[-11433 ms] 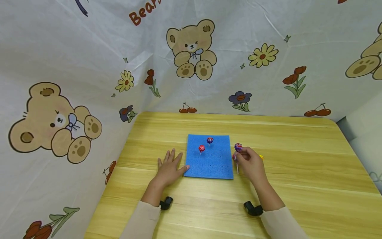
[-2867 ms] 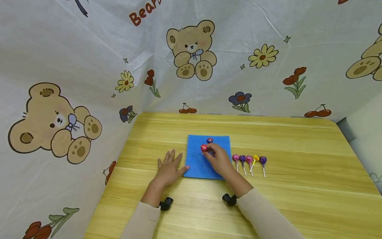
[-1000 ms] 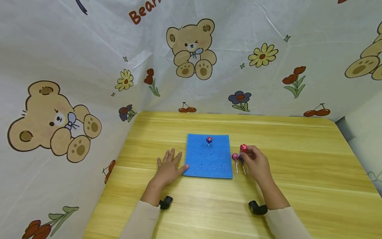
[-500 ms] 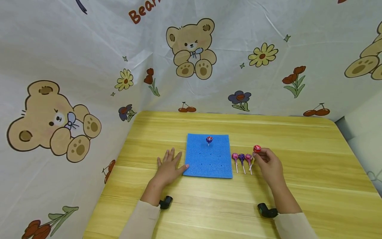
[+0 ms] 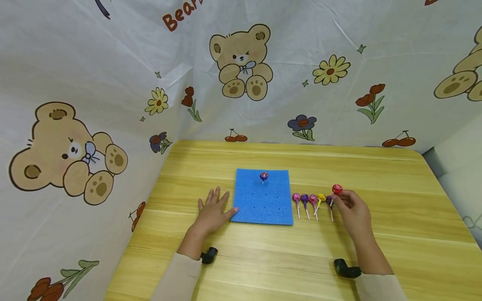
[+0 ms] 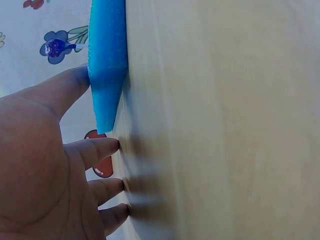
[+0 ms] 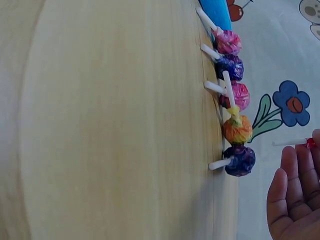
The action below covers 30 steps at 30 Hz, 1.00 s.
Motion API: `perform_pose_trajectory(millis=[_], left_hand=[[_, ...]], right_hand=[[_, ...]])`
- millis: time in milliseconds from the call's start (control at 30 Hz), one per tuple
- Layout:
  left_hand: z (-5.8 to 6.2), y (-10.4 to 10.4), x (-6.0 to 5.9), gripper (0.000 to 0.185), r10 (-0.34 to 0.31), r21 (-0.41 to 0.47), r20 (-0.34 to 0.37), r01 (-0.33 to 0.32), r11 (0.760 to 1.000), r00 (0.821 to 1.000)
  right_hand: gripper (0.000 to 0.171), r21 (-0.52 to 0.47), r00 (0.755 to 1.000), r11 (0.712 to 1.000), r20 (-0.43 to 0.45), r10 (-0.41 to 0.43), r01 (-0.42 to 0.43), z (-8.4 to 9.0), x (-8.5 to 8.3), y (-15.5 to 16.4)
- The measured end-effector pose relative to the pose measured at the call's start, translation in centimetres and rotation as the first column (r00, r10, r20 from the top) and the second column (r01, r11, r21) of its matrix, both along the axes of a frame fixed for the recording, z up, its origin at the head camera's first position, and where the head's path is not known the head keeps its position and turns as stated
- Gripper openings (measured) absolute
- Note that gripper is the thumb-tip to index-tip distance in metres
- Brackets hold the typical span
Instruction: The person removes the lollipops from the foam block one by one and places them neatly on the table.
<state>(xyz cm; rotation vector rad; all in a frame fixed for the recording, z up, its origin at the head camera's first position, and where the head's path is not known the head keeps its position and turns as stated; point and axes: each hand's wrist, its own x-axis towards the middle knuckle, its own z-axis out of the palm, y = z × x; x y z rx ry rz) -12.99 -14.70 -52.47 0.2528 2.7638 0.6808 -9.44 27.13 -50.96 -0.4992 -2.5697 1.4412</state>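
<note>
on the wooden table (image 5: 376, 175), my right hand (image 5: 352, 213) pinches a red lollipop (image 5: 337, 189) just beside the row of lollipops (image 5: 312, 200); my left hand (image 5: 212, 211) lies flat, fingers spread, touching the blue foam pad (image 5: 263, 200).

cream sleeves, black wrist cameras
</note>
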Motion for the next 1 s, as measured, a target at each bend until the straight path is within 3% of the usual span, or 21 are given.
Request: perform_pose_trajectory(millis=[333,600,1000], left_hand=[[-0.2,-0.1,-0.1,0.080,0.002,-0.010,0.009,-0.002,1.000,1.000],[-0.2,-0.1,-0.1,0.080,0.000,-0.009,0.019,0.000,1.000,1.000],[-0.4,-0.2,-0.2,0.078,-0.005,-0.006,0.002,0.005,1.000,1.000]], right_hand=[[0.044,0.070,0.993,0.998,0.115,-0.005,-0.003,-0.6,0.6,1.7],[0.046,0.077,0.957,0.994,0.286,0.047,-0.072,-1.1,0.6,3.0],[0.045,0.140,0.927,0.981,0.367,0.072,-0.131,-1.4,0.0,3.6]])
